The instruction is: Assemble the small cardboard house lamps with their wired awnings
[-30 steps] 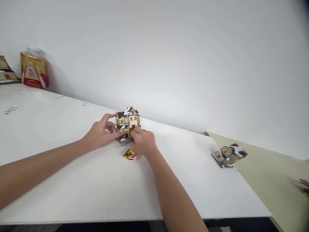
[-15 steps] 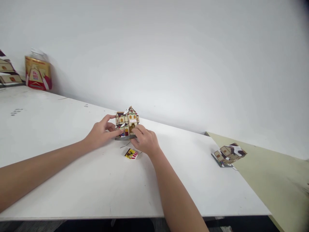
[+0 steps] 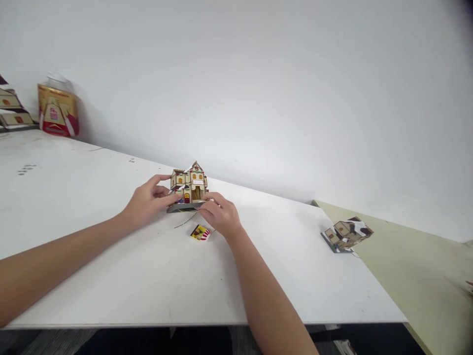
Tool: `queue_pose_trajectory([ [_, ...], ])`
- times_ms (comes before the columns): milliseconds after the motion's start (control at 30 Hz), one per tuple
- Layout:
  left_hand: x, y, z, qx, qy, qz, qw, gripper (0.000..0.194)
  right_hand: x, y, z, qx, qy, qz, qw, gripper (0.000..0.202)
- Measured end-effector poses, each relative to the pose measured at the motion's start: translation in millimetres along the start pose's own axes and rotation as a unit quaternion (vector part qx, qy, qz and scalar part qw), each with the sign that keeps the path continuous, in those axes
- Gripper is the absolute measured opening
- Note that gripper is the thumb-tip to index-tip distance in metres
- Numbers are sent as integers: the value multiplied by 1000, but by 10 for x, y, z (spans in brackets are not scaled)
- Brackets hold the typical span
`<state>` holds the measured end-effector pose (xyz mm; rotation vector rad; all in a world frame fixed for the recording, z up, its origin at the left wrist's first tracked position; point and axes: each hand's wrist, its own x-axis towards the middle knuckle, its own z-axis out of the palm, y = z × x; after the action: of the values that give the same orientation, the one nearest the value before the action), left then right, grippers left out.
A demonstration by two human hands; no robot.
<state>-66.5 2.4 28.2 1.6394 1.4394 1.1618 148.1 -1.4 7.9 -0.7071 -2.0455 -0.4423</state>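
A small model house (image 3: pixel 189 183) with a pointed roof, orange windows and a sign over its doorway stands tilted on a grey base. My left hand (image 3: pixel 150 199) grips its left side, thumb across the front and fingers behind. At the lower right front edge, by the doorway, the fingers of my right hand (image 3: pixel 220 213) are pinched together; whether they hold the base or the thin wire there is hard to tell. The thin dark wire (image 3: pixel 185 223) trails from under the base. Just below lies a small yellow, red and white striped piece (image 3: pixel 200 232).
Another model house (image 3: pixel 348 234) sits near the right edge of the white table (image 3: pixel 121 276). A gold and red bag (image 3: pixel 58 111) stands at the back left beside a partly visible model house (image 3: pixel 14 111). A pale surface (image 3: pixel 417 261) adjoins at right.
The model house has shifted slightly left and its front base edge has tipped up, showing more of the base and wire. Both hands have moved slightly with it.
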Motion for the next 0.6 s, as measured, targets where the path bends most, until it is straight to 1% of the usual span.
queue_pose_trajectory([
  [167, -40, -26, -32, -14, 7, -20, 1000, 64, -11, -116, 42, 57, 48, 36, 997, 22],
  [367, -51, -27, -43, -47, 7, -48, 998, 70, -19, -218, 52, 70, 80, 84, 991, 22],
  [600, -68, 21, -32, -68, 28, -73, 995, 69, 4, -276, -42, 55, 135, 132, 980, 20],
])
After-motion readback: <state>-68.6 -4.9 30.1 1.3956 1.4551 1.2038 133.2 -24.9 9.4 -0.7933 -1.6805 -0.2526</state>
